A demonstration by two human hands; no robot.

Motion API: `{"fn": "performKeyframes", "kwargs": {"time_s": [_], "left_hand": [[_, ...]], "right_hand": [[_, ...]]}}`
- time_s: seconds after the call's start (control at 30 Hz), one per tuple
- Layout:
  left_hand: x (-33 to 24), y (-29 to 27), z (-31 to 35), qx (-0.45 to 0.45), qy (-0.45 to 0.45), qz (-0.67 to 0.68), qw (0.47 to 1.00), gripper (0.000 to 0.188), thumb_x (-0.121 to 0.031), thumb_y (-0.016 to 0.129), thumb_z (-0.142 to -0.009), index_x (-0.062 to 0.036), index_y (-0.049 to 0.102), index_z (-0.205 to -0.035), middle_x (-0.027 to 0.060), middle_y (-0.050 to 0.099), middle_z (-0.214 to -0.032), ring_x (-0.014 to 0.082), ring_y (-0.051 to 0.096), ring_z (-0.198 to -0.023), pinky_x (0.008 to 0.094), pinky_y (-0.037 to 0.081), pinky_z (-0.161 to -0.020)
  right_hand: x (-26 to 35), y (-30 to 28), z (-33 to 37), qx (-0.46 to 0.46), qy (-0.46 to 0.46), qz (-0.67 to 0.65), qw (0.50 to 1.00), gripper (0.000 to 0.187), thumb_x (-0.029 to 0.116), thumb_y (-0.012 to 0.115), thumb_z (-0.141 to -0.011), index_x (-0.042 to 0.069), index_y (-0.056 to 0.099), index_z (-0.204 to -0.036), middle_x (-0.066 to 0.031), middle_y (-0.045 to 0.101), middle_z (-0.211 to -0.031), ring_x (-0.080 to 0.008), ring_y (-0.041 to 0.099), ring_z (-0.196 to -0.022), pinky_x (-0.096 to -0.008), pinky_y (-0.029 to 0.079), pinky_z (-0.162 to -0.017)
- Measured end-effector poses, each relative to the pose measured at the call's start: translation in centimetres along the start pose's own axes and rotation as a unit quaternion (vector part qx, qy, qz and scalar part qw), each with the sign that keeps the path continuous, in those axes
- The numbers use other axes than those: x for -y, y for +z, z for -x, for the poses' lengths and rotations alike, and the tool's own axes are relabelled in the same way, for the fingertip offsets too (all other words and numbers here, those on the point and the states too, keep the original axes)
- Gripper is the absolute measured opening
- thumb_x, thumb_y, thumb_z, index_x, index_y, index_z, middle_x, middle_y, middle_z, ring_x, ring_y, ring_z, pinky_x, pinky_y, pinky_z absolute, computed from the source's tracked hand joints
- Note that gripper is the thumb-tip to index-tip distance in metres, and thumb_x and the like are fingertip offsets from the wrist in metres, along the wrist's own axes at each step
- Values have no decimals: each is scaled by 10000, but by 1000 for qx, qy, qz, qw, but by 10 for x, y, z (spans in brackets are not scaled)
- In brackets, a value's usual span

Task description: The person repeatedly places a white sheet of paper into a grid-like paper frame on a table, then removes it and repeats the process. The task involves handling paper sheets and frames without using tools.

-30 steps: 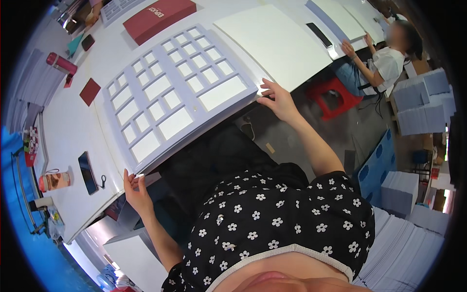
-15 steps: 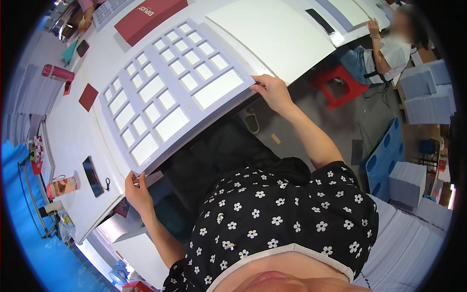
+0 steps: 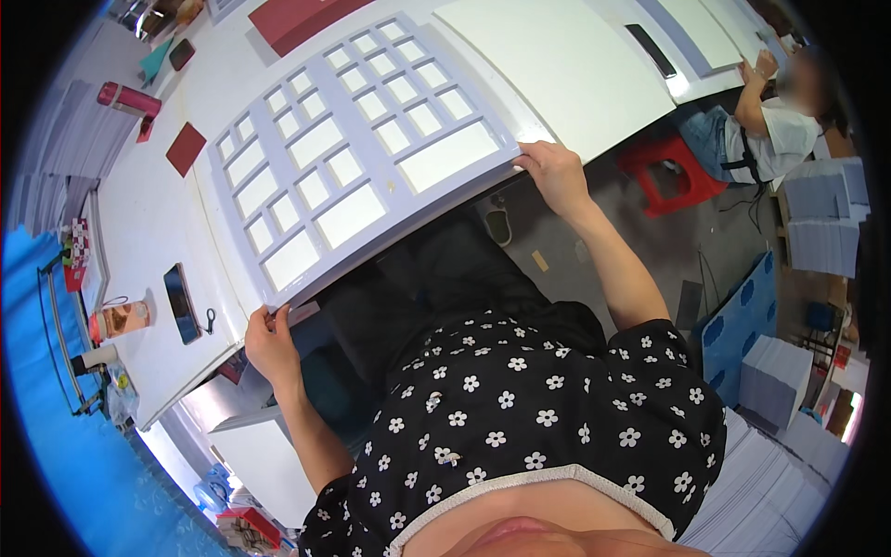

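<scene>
A pale grey-lavender lattice panel [image 3: 394,204] with many rectangular cut-outs lies flat on the white table, its near edge along the table's front. White shows through the openings. My left hand [image 3: 274,348] pinches the panel's near left corner between thumb and fingers. At the near right corner, my right hand [image 3: 557,176] grips the edge, thumb and fingers closed on it. Both forearms are stretched out, and the panel spans the distance between them.
On the table [image 3: 130,218] are a dark red card [image 3: 186,148], a pink flask [image 3: 128,98], a phone [image 3: 182,304], small scissors [image 3: 211,321] and a long red box [image 3: 306,20]. A large white sheet [image 3: 566,70] lies beyond. A co-worker [image 3: 775,139] sits at right near a red stool [image 3: 664,181].
The whole view has shifted, with the table and its things now higher and further right in the picture. Both hands keep hold of the panel's near corners.
</scene>
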State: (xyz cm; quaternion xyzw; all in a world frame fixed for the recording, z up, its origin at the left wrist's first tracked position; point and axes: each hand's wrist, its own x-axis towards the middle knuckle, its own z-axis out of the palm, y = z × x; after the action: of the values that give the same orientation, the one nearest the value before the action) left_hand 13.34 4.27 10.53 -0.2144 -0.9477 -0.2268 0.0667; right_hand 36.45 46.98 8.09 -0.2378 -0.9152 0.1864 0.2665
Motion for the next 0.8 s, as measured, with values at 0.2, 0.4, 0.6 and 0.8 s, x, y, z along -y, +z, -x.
{"fn": "performKeyframes", "kwargs": {"time_s": [0.2, 0.4, 0.6, 0.8], "left_hand": [[-2, -1, -3, -5, -7, -5, 1000, 290, -205, 798, -832, 4, 677, -993, 124, 689, -791, 253, 643, -707, 370, 497, -659], [32, -14, 8, -9, -116, 78, 990, 293, -198, 644, -977, -5, 573, -1186, 124, 684, -868, 187, 645, -738, 311, 512, -663], [61, -22, -2, -104, -94, 198, 970, 185, -176, 525, -1050, 5, 534, -1012, 96, 637, -827, 141, 588, -704, 250, 481, -643], [8, -28, -12, -162, -86, 199, 963, 394, -251, 492, -1070, -40, 433, -743, 41, 377, -605, 141, 399, -561, 302, 353, -519]], "right_hand": [[-3, -1, 3, -13, -15, 20, 1000, 200, 179, 762, -821, 55, 726, -974, -96, 703, -825, -280, 667, -750, -378, 520, -676], [-28, -28, 7, -90, -1, 146, 985, 406, 331, 769, -808, 57, 691, -1096, -89, 717, -987, -255, 668, -929, -386, 470, -845], [-60, -31, 22, 34, 56, 372, 926, 516, 455, 744, -781, -12, 616, -960, -154, 649, -947, -299, 609, -993, -395, 451, -864], [-67, -31, 14, 105, 114, 342, 927, 403, 408, 763, -752, 26, 677, -848, -156, 680, -809, -305, 683, -804, -397, 537, -727]]}}
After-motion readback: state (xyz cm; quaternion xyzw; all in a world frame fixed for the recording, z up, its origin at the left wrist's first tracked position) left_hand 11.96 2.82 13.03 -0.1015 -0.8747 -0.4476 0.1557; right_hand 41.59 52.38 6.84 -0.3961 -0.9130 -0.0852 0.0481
